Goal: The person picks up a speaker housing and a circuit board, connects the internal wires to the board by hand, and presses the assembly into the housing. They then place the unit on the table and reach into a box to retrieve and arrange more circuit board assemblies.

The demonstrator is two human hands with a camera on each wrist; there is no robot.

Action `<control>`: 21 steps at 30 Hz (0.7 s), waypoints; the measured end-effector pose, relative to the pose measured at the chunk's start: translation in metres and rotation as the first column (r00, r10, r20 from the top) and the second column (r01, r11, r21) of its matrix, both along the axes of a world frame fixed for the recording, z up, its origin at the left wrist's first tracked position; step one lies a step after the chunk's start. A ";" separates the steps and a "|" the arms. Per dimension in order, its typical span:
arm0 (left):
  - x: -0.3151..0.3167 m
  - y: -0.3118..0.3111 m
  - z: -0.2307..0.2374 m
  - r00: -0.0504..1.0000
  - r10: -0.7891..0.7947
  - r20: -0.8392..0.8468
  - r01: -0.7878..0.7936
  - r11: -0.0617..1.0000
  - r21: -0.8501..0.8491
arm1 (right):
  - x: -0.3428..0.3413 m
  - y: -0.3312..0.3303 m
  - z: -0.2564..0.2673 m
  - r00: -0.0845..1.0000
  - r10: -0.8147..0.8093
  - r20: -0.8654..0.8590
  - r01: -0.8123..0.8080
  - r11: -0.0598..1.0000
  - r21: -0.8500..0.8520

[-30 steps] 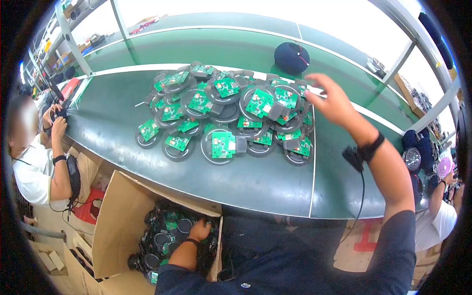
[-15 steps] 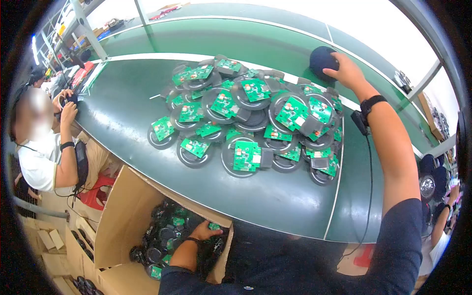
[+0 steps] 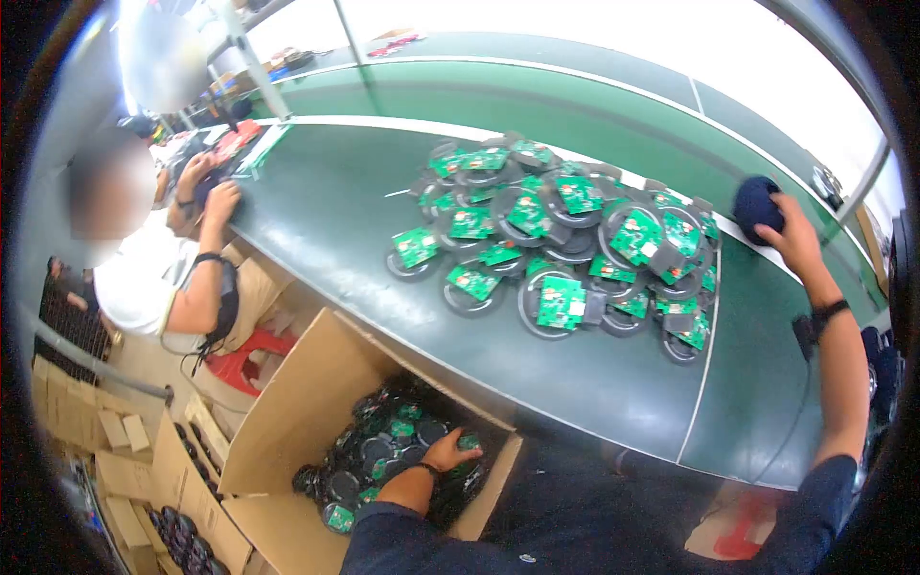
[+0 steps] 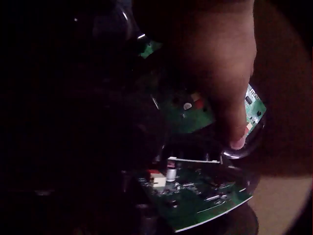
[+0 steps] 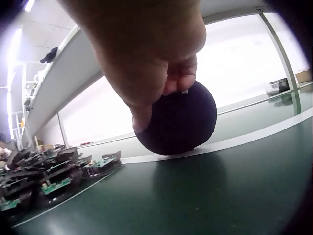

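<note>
At the back right of the bench, my right hand (image 3: 793,238) grips a dark blue, ball-shaped housing (image 5: 183,120). In the right wrist view its thumb is on one side and its fingers are on top; the ball's underside is right at the white strip. My left hand (image 3: 443,452) is down in a cardboard box (image 3: 305,398), holding a part with a green circuit board (image 3: 468,442). The left wrist view is dark; the thumb (image 4: 237,139) lies over that part, and its fingers are mostly hidden. Similar parts (image 3: 379,450) with round black rims fill the box.
A heap of circuit-board parts (image 3: 561,302) with round dark rims covers the middle of the bench (image 3: 326,220). Behind it runs a green belt (image 3: 441,91). At the left sits another person (image 3: 144,297), working with both hands. A metal post (image 3: 251,62) stands at the back left.
My right hand has reached the dark blue ball, gripped it and drawn it towards the white strip. The head view has turned left. My left hand stays in the box.
</note>
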State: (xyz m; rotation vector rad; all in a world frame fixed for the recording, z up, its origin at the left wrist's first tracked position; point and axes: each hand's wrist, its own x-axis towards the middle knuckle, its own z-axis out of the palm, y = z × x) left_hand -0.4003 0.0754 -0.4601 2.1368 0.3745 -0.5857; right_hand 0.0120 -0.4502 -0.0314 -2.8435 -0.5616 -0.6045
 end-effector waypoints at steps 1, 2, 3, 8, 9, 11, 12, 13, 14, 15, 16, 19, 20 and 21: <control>0.001 -0.002 0.013 0.999 0.046 0.028 -0.046 0.999 -0.006 | -0.009 -0.016 -0.002 1.000 0.011 0.004 -0.011 1.000 0.003; 0.001 -0.003 0.024 0.995 0.090 0.053 -0.089 0.996 -0.015 | -0.018 -0.031 -0.005 1.000 0.020 0.005 -0.020 1.000 0.003; 0.001 -0.001 0.027 0.992 0.117 0.050 -0.112 0.990 -0.090 | -0.029 -0.040 -0.004 1.000 -0.017 -0.013 0.017 1.000 -0.002; -0.007 0.022 0.001 0.954 0.251 0.164 -0.227 0.962 -0.150 | -0.047 -0.110 -0.034 0.999 0.014 -0.038 -0.015 1.000 -0.021; -0.011 0.021 0.030 0.944 0.319 0.086 -0.287 0.920 -0.265 | -0.043 -0.126 -0.043 0.999 0.034 -0.019 -0.034 0.999 0.015; -0.013 0.031 0.061 0.903 0.426 0.058 -0.382 0.856 -0.348 | -0.043 -0.134 -0.049 0.997 0.076 -0.014 -0.075 0.996 0.048; -0.023 0.035 0.060 0.878 0.470 0.093 -0.418 0.847 -0.329 | -0.049 -0.136 -0.048 0.996 0.072 -0.044 -0.070 0.997 0.045; -0.029 0.042 0.067 0.857 0.510 0.082 -0.454 0.819 -0.350 | -0.053 -0.136 -0.045 0.995 0.067 -0.073 -0.064 0.997 0.041; -0.038 0.047 0.078 0.833 0.549 0.069 -0.490 0.790 -0.369 | -0.057 -0.134 -0.043 0.991 0.085 -0.104 -0.083 0.996 0.028; -0.046 0.049 0.095 0.812 0.582 0.049 -0.518 0.756 -0.399 | -0.060 -0.128 -0.041 0.996 0.062 -0.071 -0.064 0.997 -0.037; -0.050 0.051 0.111 0.791 0.611 0.033 -0.541 0.724 -0.429 | -0.063 -0.121 -0.038 0.999 0.038 -0.030 -0.041 0.994 -0.098; -0.077 0.060 0.118 0.726 0.685 0.058 -0.518 0.601 -0.609 | -0.063 -0.139 -0.055 0.995 0.091 -0.044 -0.093 0.995 -0.035; -0.085 0.060 0.121 0.724 0.688 0.045 -0.533 0.600 -0.596 | -0.064 -0.138 -0.073 0.983 0.165 -0.076 -0.162 0.986 0.045; -0.087 0.053 0.136 0.662 0.744 0.088 -0.503 0.528 -0.684 | -0.111 -0.064 -0.058 0.967 0.236 -0.100 -0.223 0.967 0.125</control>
